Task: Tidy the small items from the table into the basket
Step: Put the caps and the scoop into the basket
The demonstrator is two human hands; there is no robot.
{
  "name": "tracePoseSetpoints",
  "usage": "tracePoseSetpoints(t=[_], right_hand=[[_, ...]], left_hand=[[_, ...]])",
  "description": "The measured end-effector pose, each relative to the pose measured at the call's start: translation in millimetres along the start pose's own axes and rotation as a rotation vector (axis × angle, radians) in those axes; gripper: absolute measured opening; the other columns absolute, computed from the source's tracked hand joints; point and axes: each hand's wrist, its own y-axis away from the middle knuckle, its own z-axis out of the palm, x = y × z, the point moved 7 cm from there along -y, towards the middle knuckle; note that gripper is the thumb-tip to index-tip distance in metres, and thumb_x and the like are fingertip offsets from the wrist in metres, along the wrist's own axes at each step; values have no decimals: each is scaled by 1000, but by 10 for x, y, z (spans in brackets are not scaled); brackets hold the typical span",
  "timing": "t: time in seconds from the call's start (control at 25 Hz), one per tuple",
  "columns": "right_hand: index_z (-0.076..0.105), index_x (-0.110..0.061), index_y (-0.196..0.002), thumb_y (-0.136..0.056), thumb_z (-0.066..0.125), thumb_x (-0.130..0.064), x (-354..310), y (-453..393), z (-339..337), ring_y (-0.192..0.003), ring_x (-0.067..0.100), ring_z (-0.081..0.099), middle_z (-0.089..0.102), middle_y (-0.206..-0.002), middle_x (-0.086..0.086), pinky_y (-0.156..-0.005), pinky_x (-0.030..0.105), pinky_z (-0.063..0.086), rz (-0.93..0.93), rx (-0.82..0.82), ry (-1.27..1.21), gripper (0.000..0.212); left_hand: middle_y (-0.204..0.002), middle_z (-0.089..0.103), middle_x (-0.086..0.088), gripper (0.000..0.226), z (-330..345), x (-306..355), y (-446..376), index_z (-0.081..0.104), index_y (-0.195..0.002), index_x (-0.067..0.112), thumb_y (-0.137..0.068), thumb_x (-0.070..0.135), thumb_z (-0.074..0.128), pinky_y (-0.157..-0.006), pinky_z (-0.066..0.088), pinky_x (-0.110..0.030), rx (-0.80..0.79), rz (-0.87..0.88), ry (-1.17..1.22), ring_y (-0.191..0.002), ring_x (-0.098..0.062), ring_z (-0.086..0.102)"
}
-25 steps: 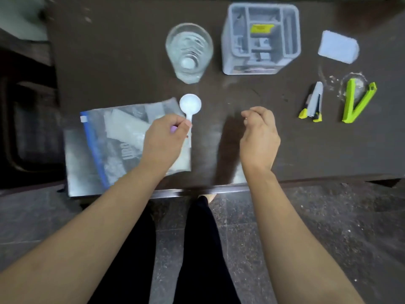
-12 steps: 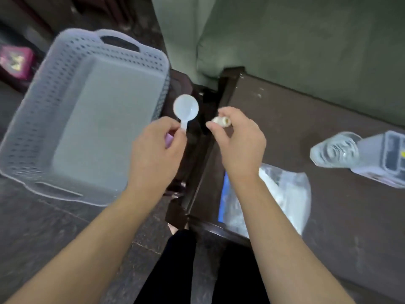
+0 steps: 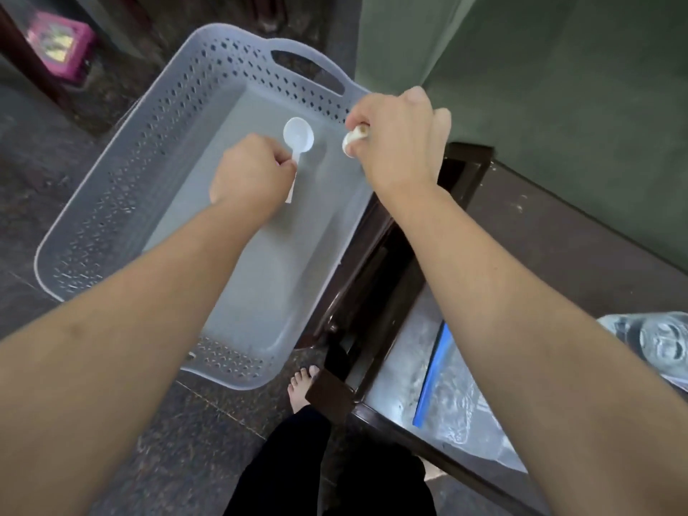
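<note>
A pale grey perforated basket (image 3: 123,195) stands on the floor left of the dark table (image 3: 558,232). My left hand (image 3: 253,176) is over the basket's inside, pinching the handle of a white plastic scoop (image 3: 298,137) whose bowl points away from me. My right hand (image 3: 402,143) hovers over the basket's right rim, fingers closed on a small white-and-tan cylindrical item (image 3: 353,139). Nothing else lies in the visible part of the basket.
A clear zip bag with a blue strip (image 3: 446,381) lies on the table's near corner. A drinking glass (image 3: 662,344) shows at the right edge. A pink box (image 3: 61,46) sits on the floor far left. My bare foot (image 3: 301,389) is beside the basket.
My view swung from the table to the basket. Both hands carried their items left and forward, from beside the basket to above its inside and right rim.
</note>
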Motion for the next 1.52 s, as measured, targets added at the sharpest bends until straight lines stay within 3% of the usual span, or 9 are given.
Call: tracePoseSetpoints(t=[0.2, 0.36, 0.56, 0.64, 0.72, 0.96, 1.08, 1.32, 1.52], right_hand=[[63, -21, -84, -75, 57, 6, -240, -80, 218, -87, 24, 36, 37, -62, -4, -91, 42, 29, -87, -113, 239, 29], [32, -15, -60, -57, 44, 15, -210, -92, 151, -80, 24, 31, 27, -57, -3, -94, 45, 28, -100, -123, 287, 32], [62, -20, -90, -72, 56, 7, -174, -97, 143, -79, 24, 39, 52, -73, -3, -89, 41, 28, -69, -84, 244, 33], [65, -28, -103, -78, 55, 0, -145, -85, 57, -88, 21, 51, 65, -91, -7, -83, 37, 26, -33, -21, 151, 39], [64, -35, -107, -82, 52, -7, -46, -39, -76, -100, 14, 54, 68, -102, -13, -81, 34, 25, 40, 51, -15, 39], [67, -34, -105, -80, 52, -15, 187, 194, -164, -109, 11, 49, 68, -101, -18, -89, 32, 31, 85, 172, -230, 35], [70, -33, -98, -79, 54, -14, 234, 251, -80, -110, 13, 47, 66, -104, -18, -81, 28, 29, 45, 182, -225, 31], [73, -30, -91, -77, 57, -15, 213, 317, 69, -114, 15, 46, 62, -115, -16, -79, 27, 28, -6, 171, -193, 26], [73, -28, -90, -74, 61, -17, 232, 409, 9, -109, 15, 51, 66, -109, -14, -78, 30, 36, -37, 288, -305, 22]], left_hand=[[-80, 61, -6, 15, 32, -9, -270, 68, -86, 21, -86, 20, 53, -66, 42, -29, -40, 15, 78, -79, -27, 57], [-90, 69, -7, 16, -21, 100, -430, 69, -91, 23, -87, 23, 54, -74, 49, -34, -18, 15, 25, -87, -28, 63], [-98, 64, -9, 33, -144, 186, -307, 67, -110, 22, -85, 17, 46, -77, 46, -31, 85, 35, 75, -98, -29, 61], [-115, 57, -16, 46, -193, 225, -192, 58, -124, 16, -83, 13, 39, -83, 41, -29, 151, 52, 153, -105, -29, 55], [-105, 58, -19, 54, -124, 300, -56, 57, -125, 12, -77, 12, 32, -85, 45, -33, 114, 145, 296, -98, -29, 56], [-89, 67, 18, 39, 267, 306, 233, 66, -115, 29, -81, 9, 66, -95, 48, -27, 16, 187, 521, -83, 11, 59], [-82, 64, 17, 42, 364, 333, 217, 65, -113, 18, -76, -2, 69, -76, 55, -18, -21, 157, 680, -70, 9, 60], [-79, 57, 8, 26, 393, 393, 190, 54, -83, 20, -73, 3, 71, -65, 43, -5, 158, 247, 538, -70, 0, 54], [-94, 51, 9, 29, 342, 325, 233, 56, -94, 18, -70, 18, 73, -78, 51, -26, 185, 304, 418, -87, -7, 52]])
